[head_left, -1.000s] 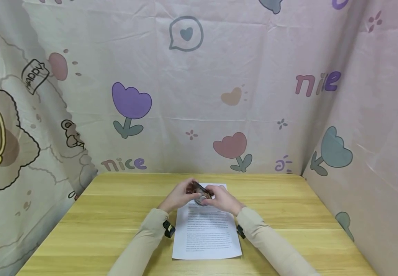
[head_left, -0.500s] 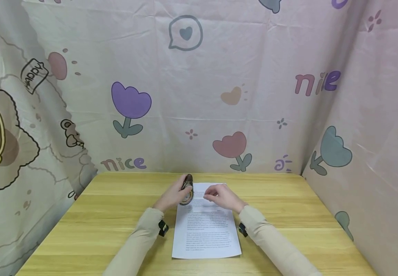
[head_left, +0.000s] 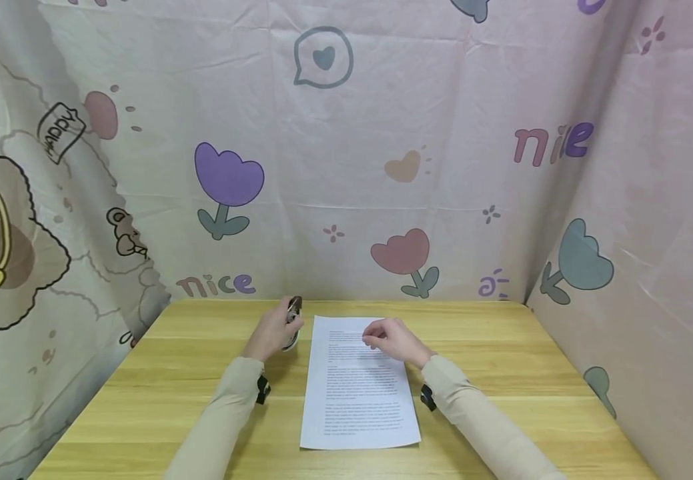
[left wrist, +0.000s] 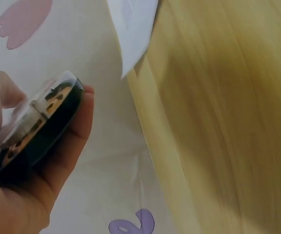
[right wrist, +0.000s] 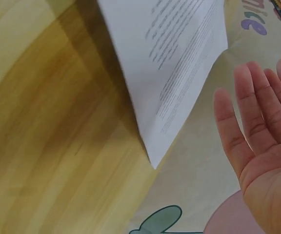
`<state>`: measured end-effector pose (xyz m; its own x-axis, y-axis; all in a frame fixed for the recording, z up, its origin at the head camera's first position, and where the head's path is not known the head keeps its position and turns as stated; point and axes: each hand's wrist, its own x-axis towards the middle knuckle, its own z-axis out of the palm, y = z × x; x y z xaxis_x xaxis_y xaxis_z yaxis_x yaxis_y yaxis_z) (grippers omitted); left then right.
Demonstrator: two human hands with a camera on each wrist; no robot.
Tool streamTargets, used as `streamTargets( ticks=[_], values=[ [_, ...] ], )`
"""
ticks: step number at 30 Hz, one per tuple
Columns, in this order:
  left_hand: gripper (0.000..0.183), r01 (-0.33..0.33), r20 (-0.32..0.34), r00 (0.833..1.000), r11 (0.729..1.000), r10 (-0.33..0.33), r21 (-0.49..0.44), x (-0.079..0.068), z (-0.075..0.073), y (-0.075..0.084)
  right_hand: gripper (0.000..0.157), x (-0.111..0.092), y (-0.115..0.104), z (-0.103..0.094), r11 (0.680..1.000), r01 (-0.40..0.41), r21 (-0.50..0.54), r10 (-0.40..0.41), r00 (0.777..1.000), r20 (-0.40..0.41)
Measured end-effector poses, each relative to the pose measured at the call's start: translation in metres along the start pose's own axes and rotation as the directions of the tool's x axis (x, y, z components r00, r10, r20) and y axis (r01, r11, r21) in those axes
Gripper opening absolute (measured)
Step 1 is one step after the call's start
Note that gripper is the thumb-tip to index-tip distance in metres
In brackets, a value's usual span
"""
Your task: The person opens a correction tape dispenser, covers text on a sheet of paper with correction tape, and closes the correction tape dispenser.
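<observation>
My left hand [head_left: 271, 332] holds a correction tape dispenser [head_left: 295, 308] above the table, left of the printed sheet [head_left: 361, 390]. In the left wrist view the dispenser [left wrist: 43, 119] shows a clear case, a dark rim and orange and white parts inside. The thumb lies on one face and the fingers on the other, covering some of it. Over the sheet's upper right part hovers my right hand [head_left: 397, 341], holding nothing. Its fingers look loosely bent from the head camera; the right wrist view shows the bare palm [right wrist: 277, 170].
The sheet lies lengthwise on a yellow wooden table [head_left: 490, 400]. A patterned cloth [head_left: 298, 167] hangs behind the table and along both sides. Each wrist wears a small black device, such as the one on the left wrist [head_left: 263, 390].
Both hands were together at the dispenser over the sheet. The right hand has let go and stays near the sheet. My left hand has carried the dispenser left, off the paper.
</observation>
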<state>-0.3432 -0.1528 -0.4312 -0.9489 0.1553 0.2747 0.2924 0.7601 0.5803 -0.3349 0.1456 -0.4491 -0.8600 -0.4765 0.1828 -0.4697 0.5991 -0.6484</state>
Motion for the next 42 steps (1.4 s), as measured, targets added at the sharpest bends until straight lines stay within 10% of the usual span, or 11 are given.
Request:
streamTargets(
  ticks=[8,23,42],
  values=[
    [0.038,-0.047,-0.062,0.996,0.978,0.061,0.205,0.0,-0.007,-0.019,0.015,-0.001,0.006,-0.003,0.996,-0.03,-0.079,0.028,0.999,-0.031],
    [0.049,0.245,0.025,0.965,0.928,-0.262,0.28,-0.009,-0.031,-0.071,0.009,-0.006,0.012,-0.008,0.95,-0.116,-0.29,0.083,0.989,-0.124],
    [0.042,0.309,0.041,0.939,0.89,-0.341,0.337,-0.015,-0.044,-0.11,0.009,-0.005,0.014,-0.01,0.954,-0.133,-0.27,0.103,0.987,-0.123]
  ],
)
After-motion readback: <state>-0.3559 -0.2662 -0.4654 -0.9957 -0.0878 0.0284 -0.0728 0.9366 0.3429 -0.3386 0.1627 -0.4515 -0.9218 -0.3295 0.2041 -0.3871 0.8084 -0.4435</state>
